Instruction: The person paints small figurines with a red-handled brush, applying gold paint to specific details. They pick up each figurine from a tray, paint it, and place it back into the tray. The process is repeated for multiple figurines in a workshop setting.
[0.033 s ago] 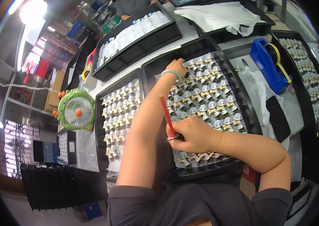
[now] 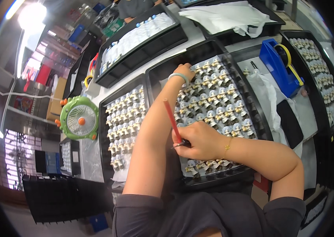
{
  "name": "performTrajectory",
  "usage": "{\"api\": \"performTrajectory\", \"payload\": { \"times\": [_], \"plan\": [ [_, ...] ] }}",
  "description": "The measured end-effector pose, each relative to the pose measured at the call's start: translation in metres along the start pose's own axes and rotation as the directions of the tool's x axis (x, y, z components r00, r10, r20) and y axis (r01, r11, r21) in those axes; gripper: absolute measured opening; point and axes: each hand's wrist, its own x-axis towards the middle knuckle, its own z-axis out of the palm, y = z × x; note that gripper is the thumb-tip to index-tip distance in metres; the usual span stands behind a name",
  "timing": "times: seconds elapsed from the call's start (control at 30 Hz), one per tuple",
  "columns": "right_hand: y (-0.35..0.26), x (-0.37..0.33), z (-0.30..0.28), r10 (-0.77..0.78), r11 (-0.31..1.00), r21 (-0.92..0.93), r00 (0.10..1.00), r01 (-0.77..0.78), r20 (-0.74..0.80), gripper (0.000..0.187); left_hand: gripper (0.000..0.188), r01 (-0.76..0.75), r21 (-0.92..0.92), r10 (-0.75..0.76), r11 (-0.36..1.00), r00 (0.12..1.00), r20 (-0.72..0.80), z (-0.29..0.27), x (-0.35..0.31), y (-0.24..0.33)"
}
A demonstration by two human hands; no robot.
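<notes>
My right hand (image 2: pixel 204 139) is closed around a slim red-handled tool (image 2: pixel 171 120), its red shaft pointing up and away; a thin dark end shows below my fingers. Under it lies a black tray (image 2: pixel 267 132) lined with white sheet and filled with rows of small figurines (image 2: pixel 214 96), with pale hair and yellow-and-dark bodies. My left hand (image 2: pixel 183 72), a pale bangle at its wrist, reaches to that tray's far left part. Its fingers curl down beside the farthest figurines; what they pinch, if anything, is hidden.
Left stands another black tray (image 2: pixel 103 138) of figurines beside a green fan (image 2: pixel 79 118). Behind are a deep black crate (image 2: pixel 147 45) and white sheets (image 2: pixel 224 17). To the right are a blue tape dispenser (image 2: pixel 274 67), a black phone-like slab (image 2: pixel 289 122) and a further figurine tray (image 2: pixel 328 118). Someone sits beyond.
The whole view has shifted very slightly. Both hands keep nearly the same pose, and the red-handled tool stays in my right hand.
</notes>
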Motion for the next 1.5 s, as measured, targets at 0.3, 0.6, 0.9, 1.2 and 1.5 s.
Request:
{"api": "performTrajectory", "payload": {
  "times": [0.3,0.6,0.9,1.2,1.5],
  "plan": [
    [-0.005,0.001,-0.006,0.062,0.997,0.057,0.998,-0.06,-0.026,0.018,0.03,-0.231,-0.521,0.073,0.822,0.949,-0.305,-0.043,-0.053,-0.02],
    [-0.021,0.0,-0.02,0.245,0.887,0.438,0.954,-0.147,-0.176,0.005,0.092,-0.034,-0.991,0.185,-0.131,0.981,-0.058,-0.107,-0.286,-0.01],
    [-0.017,0.002,-0.008,0.272,0.899,0.401,0.944,-0.179,-0.189,0.008,0.08,-0.26,-0.959,0.393,-0.115,0.874,-0.285,-0.079,-0.324,-0.016],
    [-0.015,0.004,-0.006,0.266,0.899,0.405,0.942,-0.167,-0.203,0.006,0.064,-0.561,-0.472,0.36,0.68,0.816,-0.452,-0.071,-0.319,-0.021],
    [-0.015,0.004,-0.004,0.21,0.943,0.298,0.958,-0.146,-0.194,0.006,0.065,-0.422,-0.207,0.324,0.883,0.865,-0.383,-0.075,-0.323,-0.015]
  ]
}}
